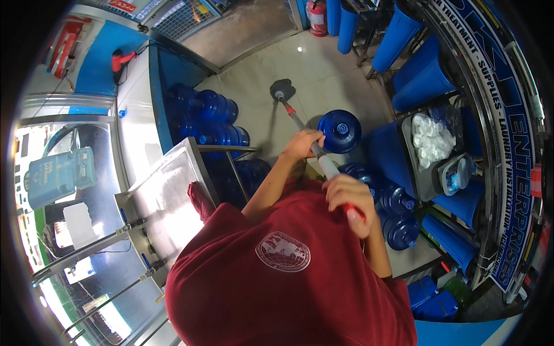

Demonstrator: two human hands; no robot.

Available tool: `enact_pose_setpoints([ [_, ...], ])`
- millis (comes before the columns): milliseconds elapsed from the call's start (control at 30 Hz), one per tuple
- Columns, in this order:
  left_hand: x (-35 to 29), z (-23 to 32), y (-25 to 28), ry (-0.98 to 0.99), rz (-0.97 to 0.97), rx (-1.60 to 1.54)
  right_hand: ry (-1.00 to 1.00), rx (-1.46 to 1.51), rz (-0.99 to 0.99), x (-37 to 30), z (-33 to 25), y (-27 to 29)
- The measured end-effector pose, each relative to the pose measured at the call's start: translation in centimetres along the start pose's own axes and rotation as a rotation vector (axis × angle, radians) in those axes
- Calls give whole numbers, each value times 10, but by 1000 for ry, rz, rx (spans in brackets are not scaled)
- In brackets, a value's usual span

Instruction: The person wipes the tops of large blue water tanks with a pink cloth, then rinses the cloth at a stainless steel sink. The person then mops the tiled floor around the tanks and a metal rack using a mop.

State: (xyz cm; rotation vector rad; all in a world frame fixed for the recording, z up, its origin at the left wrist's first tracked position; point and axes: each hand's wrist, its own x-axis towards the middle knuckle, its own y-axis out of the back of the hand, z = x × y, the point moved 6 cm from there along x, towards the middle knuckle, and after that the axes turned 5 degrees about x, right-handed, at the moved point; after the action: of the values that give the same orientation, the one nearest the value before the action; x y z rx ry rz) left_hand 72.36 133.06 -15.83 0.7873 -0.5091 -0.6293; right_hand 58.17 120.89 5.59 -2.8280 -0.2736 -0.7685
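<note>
A long-handled mop [330,167] slants across the middle of the view, its grey handle marked with red. At the far end, its dark grey head [283,90] rests on the tiled floor. My left hand [303,144] is wrapped round the middle of the handle. Nearer my body, my right hand [352,199] grips the upper end, where a red tip shows past the fingers. Just beyond my left hand, right of the handle, stands a round blue water jug [340,131]; whether the hand touches it I cannot tell.
More blue jugs [214,108] are grouped at left beside a steel counter [167,187], others [399,199] at right. Tall blue containers [424,81] line the right side. A dark bin [412,173] carries bagged clear plastic items [431,140]. A fire extinguisher [317,17] stands far back.
</note>
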Motion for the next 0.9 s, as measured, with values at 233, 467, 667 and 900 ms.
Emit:
enact_pose_setpoints([
  [233, 11, -98, 33, 390, 9, 86, -67, -13, 203, 38, 169, 59],
  [467, 23, -179, 61, 534, 120, -82, -49, 34, 254, 141, 256, 23],
  [667, 84, -228, 80, 323, 425, 163, -58, 154, 339, 243, 134, 72],
  [900, 214, -238, 53, 157, 209, -281, 8, 58, 220, 327, -14, 70],
])
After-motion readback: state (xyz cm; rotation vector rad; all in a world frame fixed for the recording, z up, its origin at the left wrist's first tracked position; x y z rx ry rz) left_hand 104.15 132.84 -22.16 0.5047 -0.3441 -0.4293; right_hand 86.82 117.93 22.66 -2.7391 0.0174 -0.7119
